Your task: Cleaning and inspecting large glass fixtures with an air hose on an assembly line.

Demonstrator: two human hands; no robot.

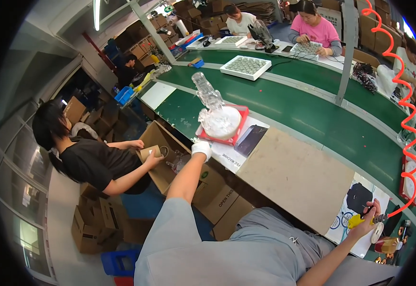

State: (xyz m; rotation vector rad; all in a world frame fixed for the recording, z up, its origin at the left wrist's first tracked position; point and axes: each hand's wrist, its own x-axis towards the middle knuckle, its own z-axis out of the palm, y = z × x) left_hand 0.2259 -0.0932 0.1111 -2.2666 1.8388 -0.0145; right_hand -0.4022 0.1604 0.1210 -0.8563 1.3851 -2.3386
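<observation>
My left hand [201, 149], in a white glove, rests with curled fingers at the near edge of the table, on a white sheet just below a red tray [239, 133]. On the tray sits a white round dish holding a tall clear glass piece [213, 108]. Whether this hand holds anything cannot be told. My right hand [364, 225] is bare, at the table's right end, and grips a yellow air blow gun [356, 220] fed by a red coiled hose [405, 109]. A white tape roll [376, 232] lies just beside it.
A brown cardboard sheet [294, 176] and a dark flat device [250, 139] lie between my hands. A person in black [96, 162] reaches into an open cardboard box [162, 138] below the table. The green conveyor [313, 109] carries white parts trays [245, 66]; other people work behind it.
</observation>
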